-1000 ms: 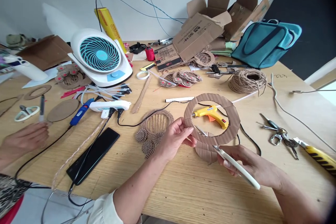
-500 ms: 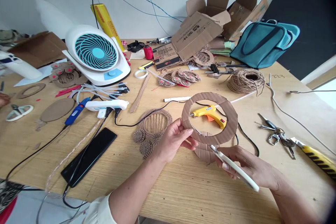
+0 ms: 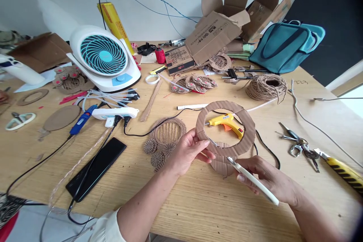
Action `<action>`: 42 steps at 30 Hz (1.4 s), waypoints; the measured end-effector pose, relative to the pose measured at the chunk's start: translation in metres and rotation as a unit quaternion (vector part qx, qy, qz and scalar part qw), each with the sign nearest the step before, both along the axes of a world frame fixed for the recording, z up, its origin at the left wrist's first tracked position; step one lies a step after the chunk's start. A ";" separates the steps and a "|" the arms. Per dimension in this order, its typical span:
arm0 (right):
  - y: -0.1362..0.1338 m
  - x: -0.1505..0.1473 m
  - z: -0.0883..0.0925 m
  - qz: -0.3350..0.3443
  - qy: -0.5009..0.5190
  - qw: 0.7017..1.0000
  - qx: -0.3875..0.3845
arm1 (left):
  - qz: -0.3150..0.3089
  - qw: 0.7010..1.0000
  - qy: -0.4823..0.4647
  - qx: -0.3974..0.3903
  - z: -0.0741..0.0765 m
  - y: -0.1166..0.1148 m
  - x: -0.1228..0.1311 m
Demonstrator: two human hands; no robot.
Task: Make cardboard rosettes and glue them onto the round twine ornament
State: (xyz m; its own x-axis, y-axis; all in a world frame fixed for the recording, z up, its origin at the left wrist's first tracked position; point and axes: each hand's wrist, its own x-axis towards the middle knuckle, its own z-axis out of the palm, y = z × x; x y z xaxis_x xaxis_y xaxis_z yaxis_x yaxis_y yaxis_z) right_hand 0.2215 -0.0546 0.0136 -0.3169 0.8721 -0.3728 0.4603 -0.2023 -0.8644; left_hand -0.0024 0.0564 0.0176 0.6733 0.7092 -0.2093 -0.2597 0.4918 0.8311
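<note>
Between the thumb and fingers of my left hand is the lower left edge of a cardboard ring, tilted up above the table. My right hand is closed round a pair of scissors with white handles; their blades point up and left, just below the ring's lower edge. Through the ring's opening shows a yellow glue gun lying on the table. A cardboard disc lies beneath the ring, partly covered by it. Left of my left hand is a cardboard and twine piece with pleated rosettes.
A white fan stands behind a power strip. A black phone lies front left under a cable. To the right are a twine ball, keys and a yellow utility knife. Another person's hand shows at the left edge.
The ring has shifted slightly left and turned a little in my left hand. My right hand and the scissors have barely moved. At far left, the other person's hand has moved up slightly.
</note>
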 end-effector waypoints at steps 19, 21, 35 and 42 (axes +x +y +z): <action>-0.003 0.001 0.000 -0.050 0.013 0.998 0.038 | -0.009 0.999 -0.028 0.034 0.001 0.000 -0.001; -0.003 0.003 0.000 -0.044 0.023 0.998 0.038 | -0.005 0.999 -0.015 0.042 0.001 0.000 -0.002; 0.002 0.007 -0.003 0.009 0.030 0.999 -0.021 | 0.001 1.000 0.010 0.002 0.004 0.000 -0.002; 0.000 0.006 -0.006 -0.015 0.012 0.999 -0.035 | 0.007 0.999 0.032 0.005 0.003 -0.002 0.000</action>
State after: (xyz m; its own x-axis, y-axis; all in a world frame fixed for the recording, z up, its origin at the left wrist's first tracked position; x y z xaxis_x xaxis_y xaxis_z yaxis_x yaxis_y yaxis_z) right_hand 0.2272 -0.0546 0.0081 -0.3004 0.8538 -0.4251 0.4324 -0.2754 -0.8586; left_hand -0.0025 0.0544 0.0210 0.6486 0.7210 -0.2438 -0.2132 0.4796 0.8512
